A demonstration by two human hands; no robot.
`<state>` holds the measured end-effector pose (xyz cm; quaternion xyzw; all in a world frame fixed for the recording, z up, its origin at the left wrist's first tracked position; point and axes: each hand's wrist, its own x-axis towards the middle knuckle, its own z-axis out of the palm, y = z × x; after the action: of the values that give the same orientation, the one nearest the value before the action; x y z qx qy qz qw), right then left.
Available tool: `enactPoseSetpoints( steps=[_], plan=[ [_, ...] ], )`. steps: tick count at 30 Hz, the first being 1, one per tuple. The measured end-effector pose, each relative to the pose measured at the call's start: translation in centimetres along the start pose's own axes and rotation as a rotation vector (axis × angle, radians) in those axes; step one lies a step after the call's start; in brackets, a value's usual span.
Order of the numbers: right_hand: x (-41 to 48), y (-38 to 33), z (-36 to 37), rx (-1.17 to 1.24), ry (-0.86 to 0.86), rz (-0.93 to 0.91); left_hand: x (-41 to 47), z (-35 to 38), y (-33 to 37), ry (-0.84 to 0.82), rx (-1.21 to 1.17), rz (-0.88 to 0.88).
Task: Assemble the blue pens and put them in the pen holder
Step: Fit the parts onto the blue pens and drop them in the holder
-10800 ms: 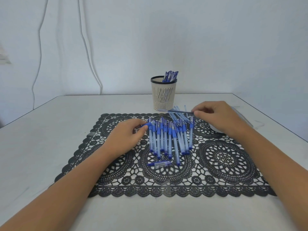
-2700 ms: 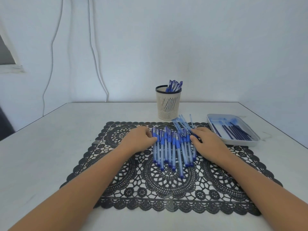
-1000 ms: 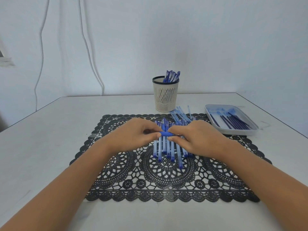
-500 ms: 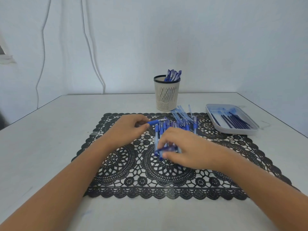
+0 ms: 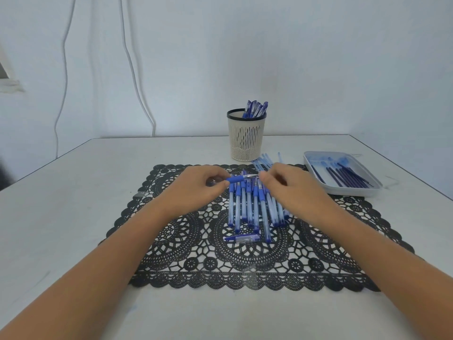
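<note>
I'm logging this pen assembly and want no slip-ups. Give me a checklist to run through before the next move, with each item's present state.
1. Left hand grips the blue-gripped pen, held level: ok.
2. Right hand at that pen's tip end: ok; pinching it or not, cannot tell.
3. Held pen capped: not ok.
4. Loose translucent blue cap lies free on the black lace mat, in front of the row of blue pens: ok.
5. Cream slotted pen holder upright, with room beside the finished pens in it: ok.
6. Refill inside the held pen: cannot tell.
</note>
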<state>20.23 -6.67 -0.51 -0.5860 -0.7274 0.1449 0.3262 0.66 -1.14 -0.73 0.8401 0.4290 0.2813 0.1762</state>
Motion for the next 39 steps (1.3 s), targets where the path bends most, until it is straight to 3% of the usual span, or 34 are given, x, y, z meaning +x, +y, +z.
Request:
enactPoseSetpoints(
  steps=[2,5,16,39],
  plan=[
    [0.2,0.4,-0.1,0.051,0.053,0.096,-0.1,0.2,0.4,-0.009,-0.006,0.041],
    [0.3,0.6,0.0,0.13,-0.019,0.153,-0.1,0.6,1.1,-0.014,-0.003,0.109],
    [0.6,1.0,-0.1,0.335,-0.084,0.055,-0.1,0.7,1.0,-0.043,-0.034,0.117],
    [0.8,1.1,-0.2,0.411,-0.069,0.149,-0.2,0.5,0.9,-0.036,0.021,0.109]
  ],
)
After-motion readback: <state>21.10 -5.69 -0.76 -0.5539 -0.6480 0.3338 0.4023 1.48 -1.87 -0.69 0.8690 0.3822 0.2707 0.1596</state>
